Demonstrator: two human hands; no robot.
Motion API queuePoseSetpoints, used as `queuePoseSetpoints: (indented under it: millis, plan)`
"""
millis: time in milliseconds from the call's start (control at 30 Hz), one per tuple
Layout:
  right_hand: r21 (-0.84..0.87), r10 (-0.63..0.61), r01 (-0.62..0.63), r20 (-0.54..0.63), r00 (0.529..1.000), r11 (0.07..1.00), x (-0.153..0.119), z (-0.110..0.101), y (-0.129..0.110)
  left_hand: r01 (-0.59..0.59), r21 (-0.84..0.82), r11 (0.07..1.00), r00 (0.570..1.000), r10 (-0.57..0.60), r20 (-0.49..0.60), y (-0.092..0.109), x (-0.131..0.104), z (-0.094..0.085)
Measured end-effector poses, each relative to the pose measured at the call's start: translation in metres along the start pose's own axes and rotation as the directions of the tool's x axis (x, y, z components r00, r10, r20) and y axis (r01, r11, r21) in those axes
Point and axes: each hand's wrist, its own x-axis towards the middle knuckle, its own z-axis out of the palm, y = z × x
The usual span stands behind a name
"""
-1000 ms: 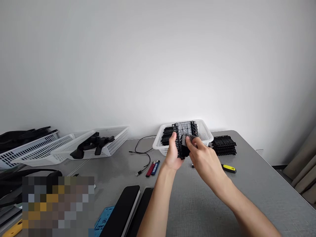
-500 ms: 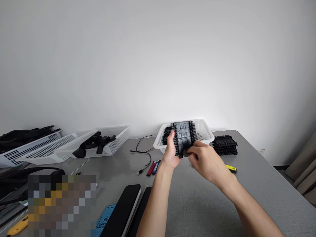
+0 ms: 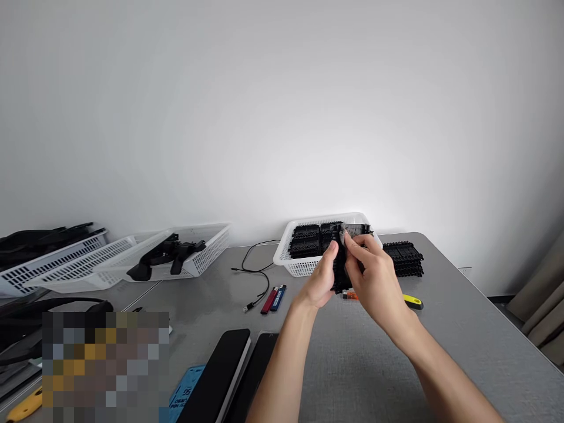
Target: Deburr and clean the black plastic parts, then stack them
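My left hand (image 3: pixel 321 281) grips a black plastic panel (image 3: pixel 339 278) with toothed side edges, its thumb up along the near side. The panel is held in the air in front of a white basket, tilted and partly covered by my fingers. My right hand (image 3: pixel 374 279) is closed, pinching a small grey piece (image 3: pixel 343 234) against the panel's upper part. It looks like a bit of cloth or sponge, but I cannot tell which. Similar black panels (image 3: pixel 305 239) lie in the white basket (image 3: pixel 301 269) behind my hands.
More toothed panels (image 3: pixel 403 258) are stacked right of the basket. A yellow-and-black handle (image 3: pixel 413 302), an orange item (image 3: pixel 350 295), a red stick (image 3: pixel 269 300), a blue stick (image 3: pixel 278 298) and a black cable (image 3: pixel 251 271) lie on the grey table. White baskets (image 3: pixel 211 249) stand left.
Both hands and the panel have shifted right, and the panel has turned. My right fingers have gone with the grey piece from its lower edge to its upper part. The orange item has come into view.
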Motion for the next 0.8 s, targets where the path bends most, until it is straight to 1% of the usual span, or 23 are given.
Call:
queuePoseSetpoints:
  millis: [67,133,233,333,467,567,633,667,700,733,800]
  plan:
    - [-0.065,-0.004,0.008,0.062,0.998,0.998,0.000,-0.001,-0.001,-0.001,-0.023,1.000,1.000,0.001,-0.004,0.002,0.000,0.003]
    - [-0.108,0.008,0.009,0.154,0.988,0.994,-0.001,-0.002,-0.004,0.007,-0.065,0.998,1.000,-0.009,-0.030,0.006,0.001,0.007]
    - [-0.168,0.028,0.021,0.288,0.957,0.986,-0.005,-0.001,-0.007,-0.008,-0.136,0.991,0.996,-0.004,-0.093,0.012,0.001,0.011]
    - [-0.214,0.027,0.054,0.360,0.933,0.975,-0.009,0.001,-0.010,-0.047,-0.185,0.982,0.988,0.019,-0.151,0.017,0.002,0.011]
    - [-0.221,-0.005,0.131,0.492,0.870,0.967,-0.013,0.001,-0.015,-0.140,-0.210,0.968,0.971,0.093,-0.219,0.023,0.003,0.005]
    - [-0.230,0.029,0.118,0.548,0.836,0.966,-0.012,-0.003,-0.018,-0.143,-0.208,0.968,0.969,0.094,-0.228,0.025,0.003,0.003]
    - [-0.176,0.039,0.065,0.533,0.845,0.982,-0.010,-0.008,-0.016,-0.108,-0.213,0.971,0.973,0.059,-0.221,0.025,0.003,0.003]
    - [-0.122,0.034,0.033,0.502,0.864,0.992,-0.009,-0.011,-0.014,-0.096,-0.216,0.972,0.974,0.047,-0.220,0.024,0.003,0.003]
    - [-0.060,0.027,0.000,0.448,0.894,0.998,-0.007,-0.014,-0.012,-0.092,-0.218,0.972,0.974,0.042,-0.221,0.023,0.003,0.004]
    - [-0.001,0.027,-0.029,0.370,0.929,1.000,-0.006,-0.017,-0.009,-0.097,-0.220,0.971,0.973,0.046,-0.225,0.023,0.004,0.005]
    - [0.075,0.047,-0.062,0.180,0.983,0.995,-0.003,-0.021,-0.003,-0.115,-0.228,0.967,0.972,0.062,-0.227,0.021,0.006,0.005]
